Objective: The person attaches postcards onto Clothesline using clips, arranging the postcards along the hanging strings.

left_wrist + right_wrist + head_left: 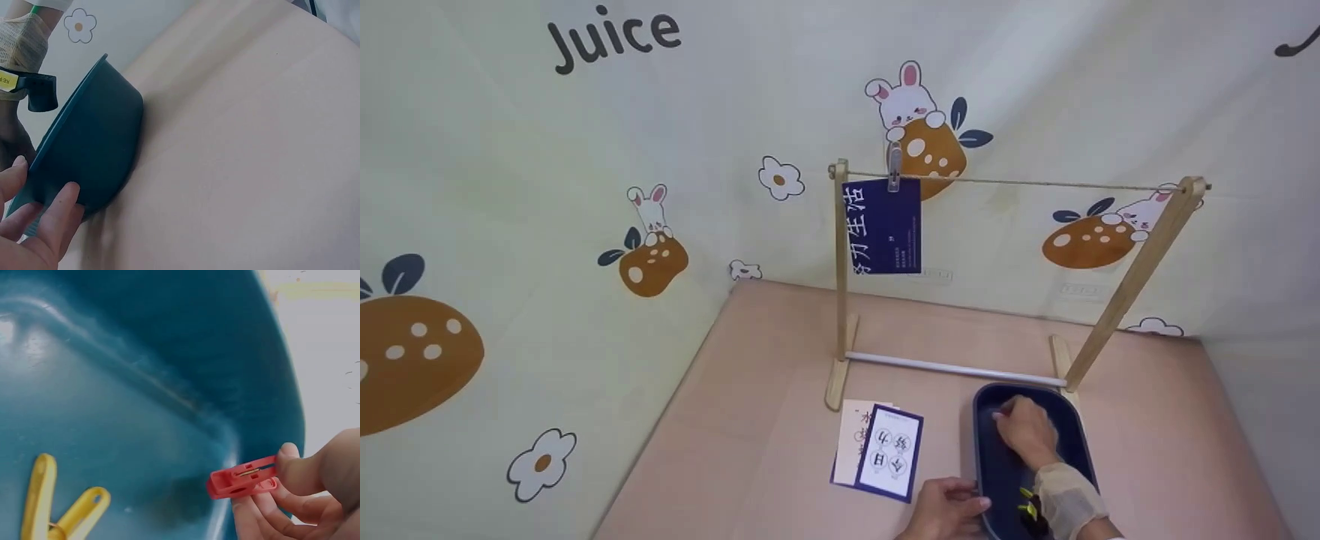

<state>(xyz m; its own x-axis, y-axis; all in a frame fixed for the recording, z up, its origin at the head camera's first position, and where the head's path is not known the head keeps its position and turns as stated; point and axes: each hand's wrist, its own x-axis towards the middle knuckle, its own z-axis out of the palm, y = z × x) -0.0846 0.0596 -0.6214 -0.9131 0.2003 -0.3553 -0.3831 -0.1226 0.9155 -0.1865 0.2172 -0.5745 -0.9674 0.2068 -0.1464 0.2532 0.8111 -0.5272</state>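
Note:
A red clothespin [239, 481] is pinched between the thumb and fingers of my right hand [1027, 431], inside the deep blue plastic tub [982, 427]. In the right wrist view it lies just above the tub's floor near the wall. A yellow clothespin [38, 495] sits on that floor, partly cut off by the frame. My left hand [949, 508] grips the tub's near left side, the thumb at the rim and the fingers against the outer wall [107, 129]. Left of the tub lie a few overlapping printed cards [894, 450].
Behind the tub stands a wooden frame [1136, 289] with a string [1035, 182] across its top and a white bar [952, 368] low down. A pale clothespin [894, 166] holds a dark blue card [889, 229] on the string's left end. A patterned cloth wall [720, 112] encloses the table.

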